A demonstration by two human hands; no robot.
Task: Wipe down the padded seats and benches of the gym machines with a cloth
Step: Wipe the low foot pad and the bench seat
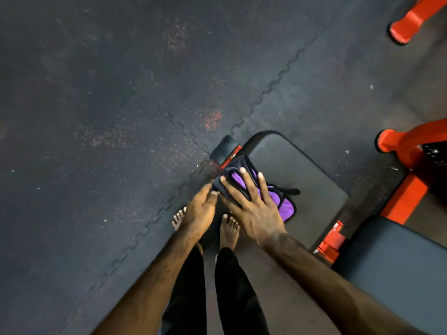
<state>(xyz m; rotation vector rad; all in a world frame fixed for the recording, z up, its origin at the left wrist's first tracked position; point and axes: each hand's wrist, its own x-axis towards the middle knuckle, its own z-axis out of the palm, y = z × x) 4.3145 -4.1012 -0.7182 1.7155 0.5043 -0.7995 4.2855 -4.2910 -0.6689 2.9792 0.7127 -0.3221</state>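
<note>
A purple cloth with dark edging [285,204] lies on the near corner of a black padded seat [302,175]. My right hand [251,204] presses flat on the cloth with fingers spread and straight. My left hand [200,209] is just left of it, fingertips touching the cloth's dark left edge at the seat's corner. How the left fingers lie on the edge is not plain. A second black pad [396,267] sits at the lower right.
Orange machine frame parts [406,201] run beside the seat, with orange feet [391,141] at the right and top right [408,25]. A black roller pad [223,149] sticks out at the seat's far corner. Dark rubber floor tiles [108,105] spread left. My bare feet [228,228] stand below the hands.
</note>
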